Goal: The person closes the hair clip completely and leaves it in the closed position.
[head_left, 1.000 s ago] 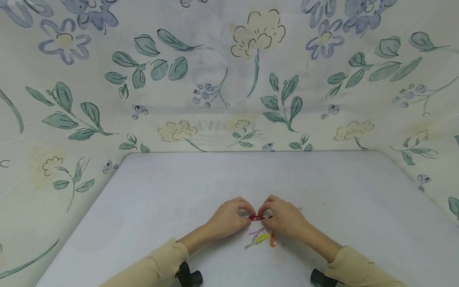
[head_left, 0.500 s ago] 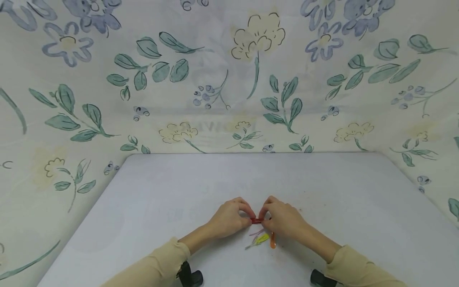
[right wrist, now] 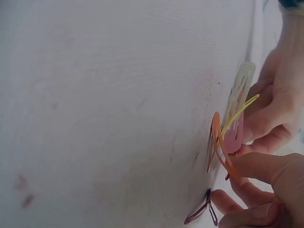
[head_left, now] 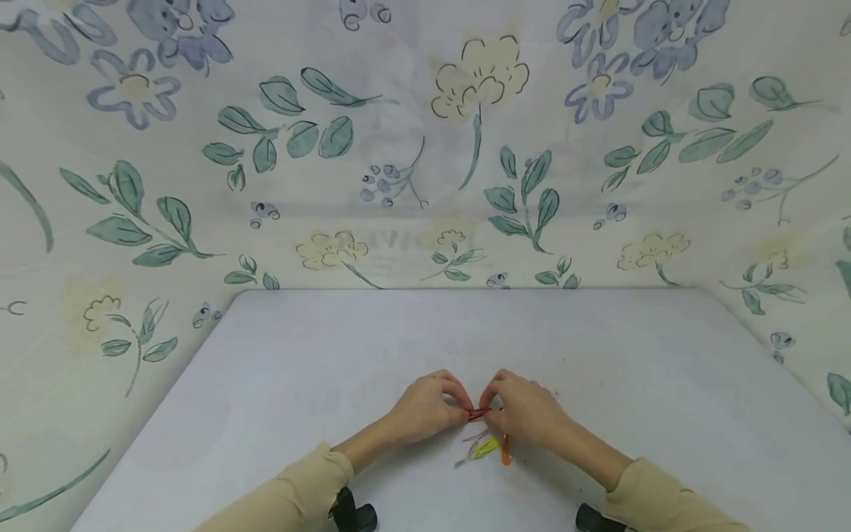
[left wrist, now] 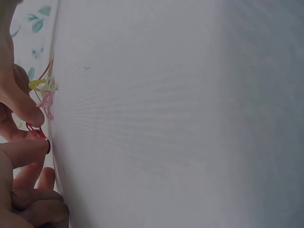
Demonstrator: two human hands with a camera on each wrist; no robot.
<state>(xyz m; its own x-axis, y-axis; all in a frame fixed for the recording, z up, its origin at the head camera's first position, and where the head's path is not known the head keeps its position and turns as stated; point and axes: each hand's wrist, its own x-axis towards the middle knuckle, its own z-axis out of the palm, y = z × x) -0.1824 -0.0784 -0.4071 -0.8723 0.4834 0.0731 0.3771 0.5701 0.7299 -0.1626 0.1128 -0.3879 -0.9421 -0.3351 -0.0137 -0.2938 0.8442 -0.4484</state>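
Note:
A red snap hair clip (head_left: 477, 414) is pinched from both ends, between the fingertips of the left hand (head_left: 425, 405) and those of the right hand (head_left: 528, 408). Much of it is covered by fingers; in the left wrist view a red loop (left wrist: 35, 130) of it shows. Just below the hands lie a yellow hair clip (head_left: 487, 447), a pink one (head_left: 475, 436) and an orange one (head_left: 507, 449). The right wrist view also shows a pale green clip (right wrist: 245, 78) and, by the right hand's lower fingers, a dark clip (right wrist: 202, 213).
Hands and clips are over a white tabletop (head_left: 319, 347). Behind and at the sides hangs a floral cloth (head_left: 399, 89). Black wrist devices (head_left: 355, 511) sit under both cream sleeves (head_left: 286, 488). Small reddish marks (right wrist: 26, 192) dot the tabletop.
The red clip has turned slightly between the fingers, from level to a slant with its strips showing. Both hands keep their pinch in nearly the same place; the head view has tilted slightly up.

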